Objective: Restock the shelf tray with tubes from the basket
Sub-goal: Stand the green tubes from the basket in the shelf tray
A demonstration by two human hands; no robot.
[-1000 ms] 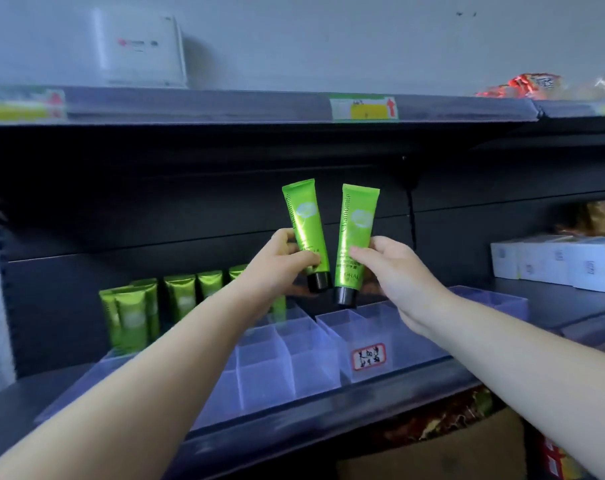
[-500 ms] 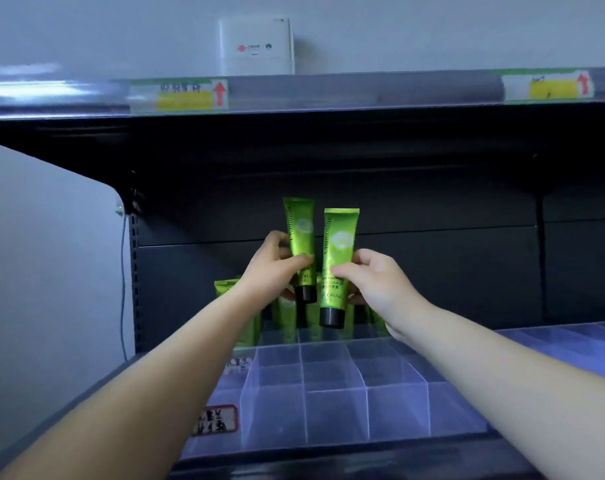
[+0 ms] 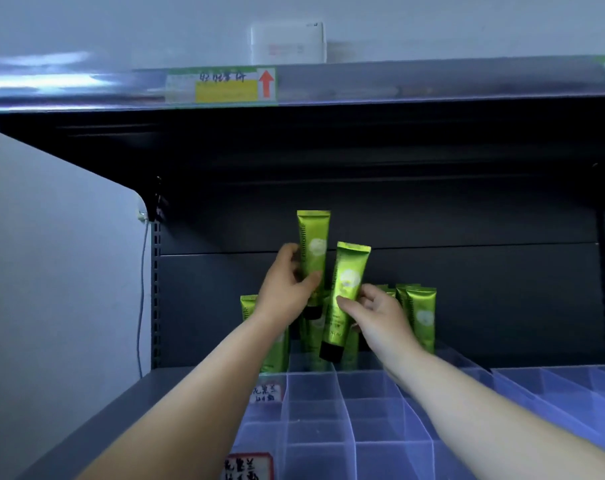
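My left hand (image 3: 287, 285) grips a green tube (image 3: 313, 244) with a black cap, held upright, cap down, above the back of the clear divided shelf tray (image 3: 346, 420). My right hand (image 3: 380, 317) pinches a second green tube (image 3: 346, 292), tilted slightly, its black cap low over a back compartment. Several more green tubes (image 3: 420, 317) stand in the tray's back row, partly hidden behind my hands. The basket is out of sight.
A dark shelf back panel (image 3: 467, 289) stands behind the tray. The upper shelf edge (image 3: 398, 84) carries a yellow price label with a red arrow, and a white box (image 3: 287, 43) sits on top. More clear dividers (image 3: 571, 386) extend right. A grey wall is on the left.
Both hands have moved the tubes further back over the tray's rear row. The right-hand tube has dropped lower and tilted. The view has shifted closer to the shelf.
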